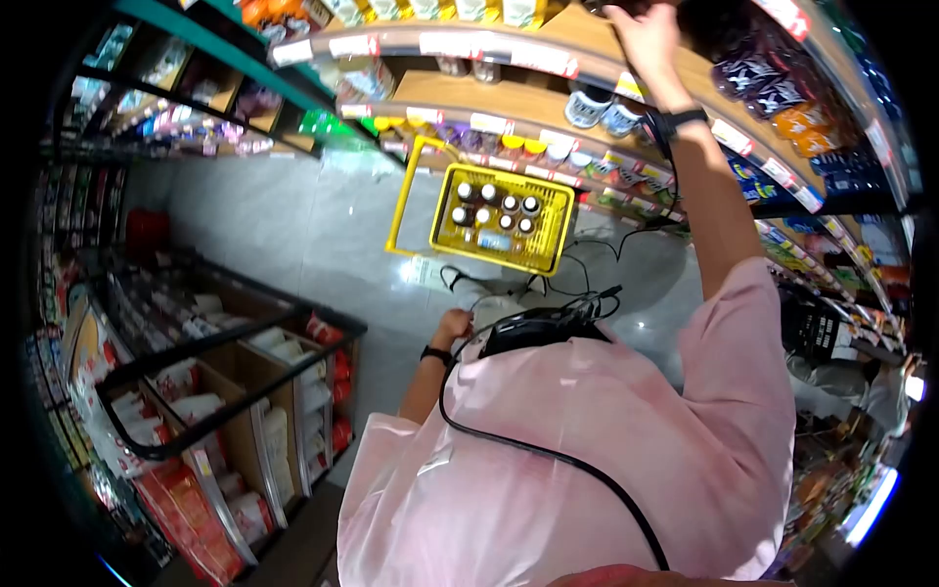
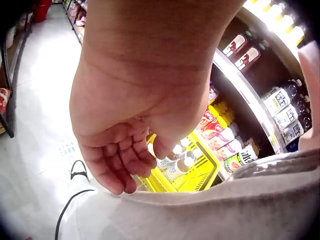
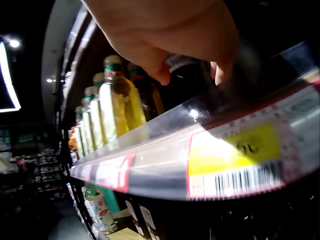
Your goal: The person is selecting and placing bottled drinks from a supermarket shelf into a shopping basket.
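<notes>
My right hand [image 1: 650,39] reaches up to the top shelf at the far right. In the right wrist view the thumb and fingers of that hand [image 3: 185,35] come down round a dark bottle [image 3: 187,82], whose lower part is hidden behind the clear shelf lip. Bottles of yellow liquid [image 3: 120,97] stand in a row left of it. My left hand [image 2: 125,135] hangs low by my leg, fingers loosely curled and holding nothing. Beyond it, a yellow basket [image 1: 502,262] on the floor contains several bottles [image 1: 489,193] with white caps and a pale blue-labelled pack [image 1: 494,240].
The basket's yellow handle [image 1: 403,201] sticks out to the left. Shelves [image 1: 489,93] with drinks and price tags curve ahead. A black-framed display stand [image 1: 235,391] is at left. Black cables [image 1: 587,264] hang near my legs. Another person's leg [image 1: 831,377] shows at right.
</notes>
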`<action>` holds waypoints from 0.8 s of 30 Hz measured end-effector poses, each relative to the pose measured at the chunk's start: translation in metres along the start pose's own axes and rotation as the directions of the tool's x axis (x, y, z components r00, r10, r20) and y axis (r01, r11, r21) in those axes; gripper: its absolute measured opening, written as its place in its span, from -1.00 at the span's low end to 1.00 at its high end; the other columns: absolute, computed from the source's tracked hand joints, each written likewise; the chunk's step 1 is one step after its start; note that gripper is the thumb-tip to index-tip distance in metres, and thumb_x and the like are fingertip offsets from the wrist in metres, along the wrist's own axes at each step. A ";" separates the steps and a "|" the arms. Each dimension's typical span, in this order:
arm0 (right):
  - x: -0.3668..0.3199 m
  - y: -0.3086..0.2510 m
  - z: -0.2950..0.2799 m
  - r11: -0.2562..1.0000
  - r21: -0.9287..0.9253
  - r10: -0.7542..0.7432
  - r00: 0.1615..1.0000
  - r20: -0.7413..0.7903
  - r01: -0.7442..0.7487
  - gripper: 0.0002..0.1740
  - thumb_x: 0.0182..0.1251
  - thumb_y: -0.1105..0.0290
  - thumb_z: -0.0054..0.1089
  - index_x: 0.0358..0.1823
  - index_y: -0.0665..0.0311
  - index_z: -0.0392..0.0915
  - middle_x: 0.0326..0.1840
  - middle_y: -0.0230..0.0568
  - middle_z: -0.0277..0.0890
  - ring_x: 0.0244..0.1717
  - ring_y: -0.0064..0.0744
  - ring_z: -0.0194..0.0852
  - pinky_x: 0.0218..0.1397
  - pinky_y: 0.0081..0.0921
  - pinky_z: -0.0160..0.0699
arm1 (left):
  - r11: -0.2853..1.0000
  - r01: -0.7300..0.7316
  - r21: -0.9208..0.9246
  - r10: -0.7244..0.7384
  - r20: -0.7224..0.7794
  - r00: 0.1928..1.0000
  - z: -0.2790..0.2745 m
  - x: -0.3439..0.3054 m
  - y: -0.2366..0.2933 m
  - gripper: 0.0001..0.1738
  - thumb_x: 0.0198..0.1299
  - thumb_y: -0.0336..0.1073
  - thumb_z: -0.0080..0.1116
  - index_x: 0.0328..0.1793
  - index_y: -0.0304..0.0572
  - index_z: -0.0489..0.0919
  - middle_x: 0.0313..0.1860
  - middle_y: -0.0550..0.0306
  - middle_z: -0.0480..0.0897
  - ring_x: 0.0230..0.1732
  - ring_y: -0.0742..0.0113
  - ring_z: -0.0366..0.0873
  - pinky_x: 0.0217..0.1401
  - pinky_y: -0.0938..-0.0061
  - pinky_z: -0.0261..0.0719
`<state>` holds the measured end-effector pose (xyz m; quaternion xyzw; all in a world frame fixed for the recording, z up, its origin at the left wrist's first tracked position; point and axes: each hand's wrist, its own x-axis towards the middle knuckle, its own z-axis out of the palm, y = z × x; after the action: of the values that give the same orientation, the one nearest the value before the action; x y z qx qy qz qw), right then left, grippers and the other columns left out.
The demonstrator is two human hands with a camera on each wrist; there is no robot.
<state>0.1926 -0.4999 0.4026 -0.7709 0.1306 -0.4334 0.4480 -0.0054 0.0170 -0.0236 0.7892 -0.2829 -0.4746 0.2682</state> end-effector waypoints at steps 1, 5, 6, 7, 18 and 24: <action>-0.016 0.044 0.008 0.940 0.161 -0.236 0.915 -0.328 0.300 -0.57 0.02 0.40 0.46 -0.07 0.35 0.53 -0.06 0.05 0.61 -0.07 -0.09 0.62 -0.07 -0.30 0.63 | 0.992 -0.015 0.121 0.018 -0.018 1.000 0.006 0.004 -0.006 -0.57 0.39 -0.11 -0.13 -0.22 -0.34 0.62 -0.37 -0.03 0.72 -0.57 0.14 0.67 -0.39 0.29 0.66; -0.172 0.012 -0.064 0.960 -0.244 0.247 0.815 0.524 -0.135 -0.68 0.43 0.34 0.16 0.13 0.31 0.48 -0.03 -0.24 0.60 -0.02 -0.48 0.57 0.08 -0.41 0.54 | 0.980 0.005 0.200 0.002 -0.035 0.999 0.017 -0.003 -0.007 -0.72 0.25 -0.23 -0.05 -0.08 -0.21 0.58 -0.29 -0.12 0.72 -0.29 -0.05 0.69 -0.20 0.16 0.65; -0.214 0.029 -0.082 0.943 -0.311 0.319 0.606 0.729 -0.121 -0.67 0.43 0.34 0.17 0.13 0.31 0.49 -0.04 -0.26 0.61 -0.05 -0.50 0.57 0.06 -0.45 0.54 | 0.967 -0.106 0.233 0.131 -0.095 0.987 0.026 -0.008 -0.021 -0.72 0.26 -0.25 -0.05 -0.05 -0.22 0.58 -0.32 -0.10 0.72 -0.37 0.00 0.69 -0.26 0.20 0.66; -0.249 0.039 -0.102 0.924 -0.304 0.361 0.264 0.894 -0.233 -0.55 0.38 0.28 0.23 0.23 0.32 0.47 0.06 -0.22 0.63 0.01 -0.37 0.61 0.10 -0.37 0.55 | 0.935 -0.216 0.280 0.265 -0.152 0.952 0.035 -0.010 -0.034 -0.71 0.28 -0.28 -0.06 -0.01 -0.24 0.58 -0.34 -0.09 0.72 -0.44 0.05 0.70 -0.32 0.23 0.67; -0.524 0.179 -0.164 0.591 -0.728 0.773 -0.016 0.635 -0.347 -0.65 0.23 0.27 0.07 -0.04 0.31 0.61 -0.12 0.14 0.63 -0.08 0.13 0.61 -0.03 -0.11 0.56 | 0.683 0.470 -0.559 -0.520 0.079 0.851 -0.026 0.018 0.042 -0.77 0.27 -0.29 0.06 -0.12 -0.31 0.60 -0.45 0.00 0.65 -0.52 0.28 0.62 -0.48 0.40 0.59; -0.463 0.206 -0.094 0.403 -0.899 0.908 0.199 0.369 -0.172 -0.73 0.24 0.29 0.11 -0.12 0.26 0.61 -0.16 0.11 0.66 -0.05 0.13 0.61 -0.03 -0.02 0.58 | 0.668 0.377 -0.642 -0.473 0.025 0.881 -0.043 0.016 0.081 -0.61 0.35 -0.07 0.02 -0.23 -0.30 0.63 -0.51 0.00 0.65 -0.49 0.18 0.62 -0.41 0.32 0.57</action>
<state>-0.1161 -0.3977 0.0027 -0.8515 0.3372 0.3124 0.2523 0.0239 -0.0438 0.0405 0.7289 0.1044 -0.5326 0.4173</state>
